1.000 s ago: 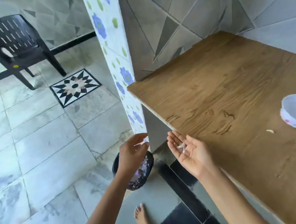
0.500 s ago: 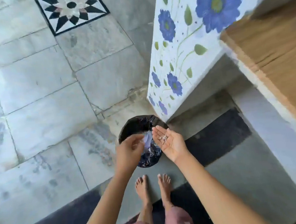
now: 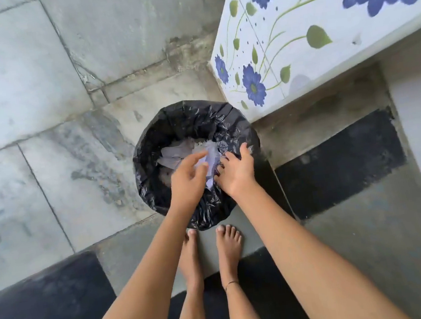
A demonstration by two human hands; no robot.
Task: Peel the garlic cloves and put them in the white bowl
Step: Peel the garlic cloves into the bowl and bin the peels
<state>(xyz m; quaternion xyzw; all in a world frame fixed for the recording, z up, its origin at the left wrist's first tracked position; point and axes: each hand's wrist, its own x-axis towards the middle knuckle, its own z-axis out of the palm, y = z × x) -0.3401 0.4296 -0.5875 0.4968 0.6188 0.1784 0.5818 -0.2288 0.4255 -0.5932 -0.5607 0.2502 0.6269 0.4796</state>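
Both my hands hang over a round bin lined with a black plastic bag (image 3: pixel 152 149) on the floor. My left hand (image 3: pixel 187 181) has its fingers stretched out over the bin's mouth and holds nothing. My right hand (image 3: pixel 236 171) is turned palm down beside it, fingers loosely spread above the bin's right rim. White paper scraps and pale peels (image 3: pixel 185 150) lie inside the bin. The white bowl and the garlic cloves are out of view.
A white counter side with blue flowers (image 3: pixel 295 38) rises just right of the bin. My bare feet (image 3: pixel 213 251) stand right behind the bin on a grey and black floor. Marble tiles (image 3: pixel 31 99) spread to the left.
The view dropped from the wooden counter down to the bin. My right hand, which held peels palm up, has turned palm down over the bin, and my left hand has opened.
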